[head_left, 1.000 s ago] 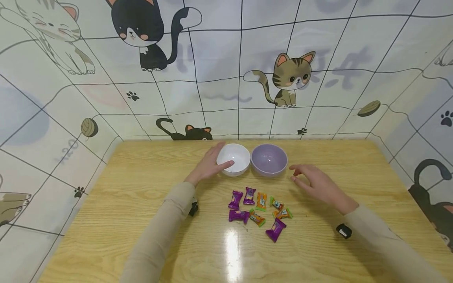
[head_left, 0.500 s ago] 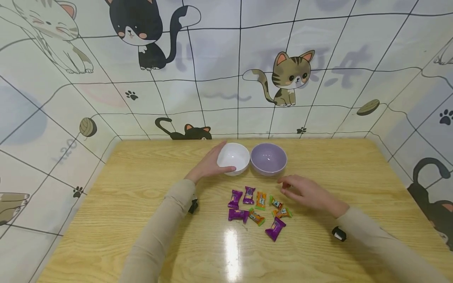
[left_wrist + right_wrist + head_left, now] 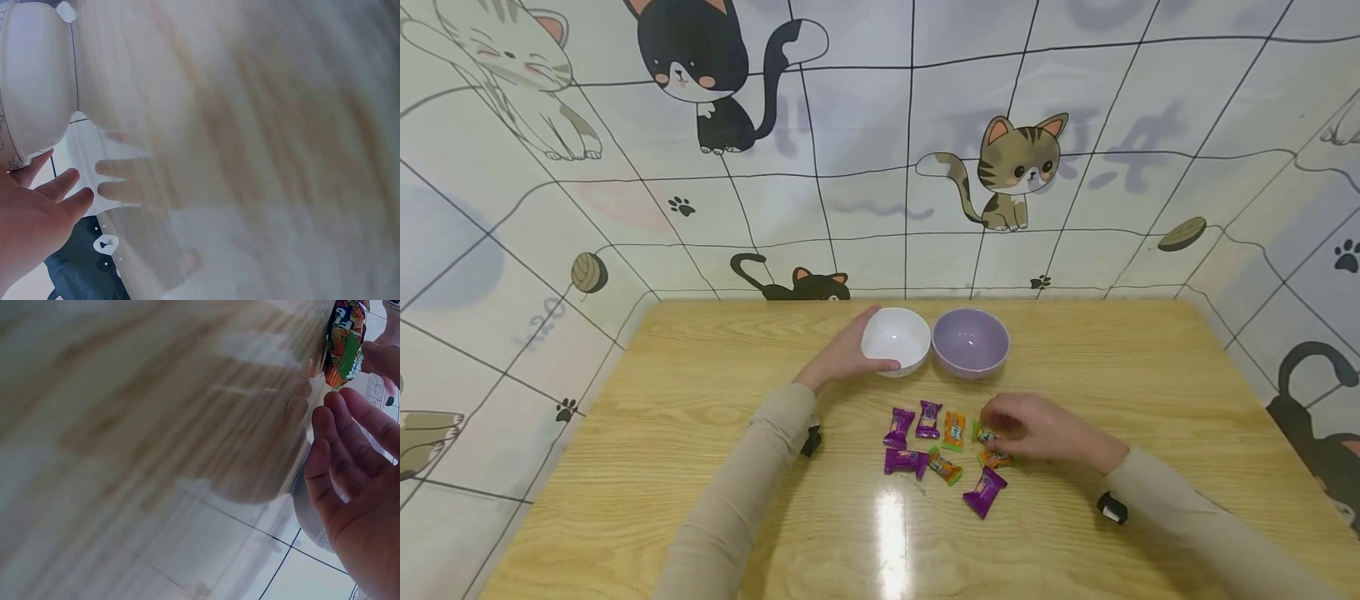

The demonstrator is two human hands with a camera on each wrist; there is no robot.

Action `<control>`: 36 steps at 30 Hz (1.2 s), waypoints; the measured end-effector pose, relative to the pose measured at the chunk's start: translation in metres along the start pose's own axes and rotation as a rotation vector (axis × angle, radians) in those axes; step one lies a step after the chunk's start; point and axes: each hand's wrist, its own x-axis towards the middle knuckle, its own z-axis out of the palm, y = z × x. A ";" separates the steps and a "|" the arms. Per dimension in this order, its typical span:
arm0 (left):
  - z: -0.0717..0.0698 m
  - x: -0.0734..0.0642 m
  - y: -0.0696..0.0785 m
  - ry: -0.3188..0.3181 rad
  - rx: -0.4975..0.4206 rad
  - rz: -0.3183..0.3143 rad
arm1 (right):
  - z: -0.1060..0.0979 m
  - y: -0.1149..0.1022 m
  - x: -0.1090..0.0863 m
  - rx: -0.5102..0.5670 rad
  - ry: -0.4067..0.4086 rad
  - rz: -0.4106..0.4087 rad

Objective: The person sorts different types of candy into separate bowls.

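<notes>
My left hand (image 3: pixel 844 354) holds the side of the glossy white bowl (image 3: pixel 901 337), thumb over its front and fingers along its far side. In the left wrist view, the bowl's pale outer wall (image 3: pixel 40 81) rises beside loosely spread fingers. My right hand (image 3: pixel 1037 429) is low over the small orange-and-green wrapped candies at the right of the group, its bent fingers partly covering one candy (image 3: pixel 982 433). The right wrist view shows the right fingertips close to a candy (image 3: pixel 345 347), with a small gap between. Another orange candy (image 3: pixel 994 460) lies just under this hand.
A purple bowl (image 3: pixel 972 342) stands right beside the white one. Several purple candies (image 3: pixel 906 461) and other orange candies (image 3: pixel 954 431) lie loose on the wooden table (image 3: pixel 700 367). A cat-patterned covering (image 3: pixel 865 200) rises behind the table.
My right hand has come down and leftward from beside the purple bowl to the orange candies. The left thumb has shifted slightly lower along the white bowl. Bowls and candies keep their places.
</notes>
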 end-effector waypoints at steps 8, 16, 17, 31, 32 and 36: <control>0.001 0.000 -0.001 -0.005 -0.028 0.006 | 0.000 0.000 0.003 0.051 -0.028 0.007; -0.001 -0.001 0.000 -0.011 -0.054 0.017 | 0.000 0.000 0.002 0.043 -0.002 -0.018; -0.001 -0.001 0.000 -0.014 -0.053 0.018 | -0.001 0.000 0.002 0.041 0.003 -0.019; -0.004 -0.001 -0.004 -0.040 -0.041 -0.005 | -0.013 0.003 0.002 0.087 0.082 -0.069; -0.004 -0.001 -0.004 -0.043 -0.037 -0.009 | -0.014 0.002 0.003 0.091 0.089 -0.076; -0.004 -0.002 -0.004 -0.050 -0.037 -0.013 | -0.019 0.001 0.006 0.096 0.116 -0.092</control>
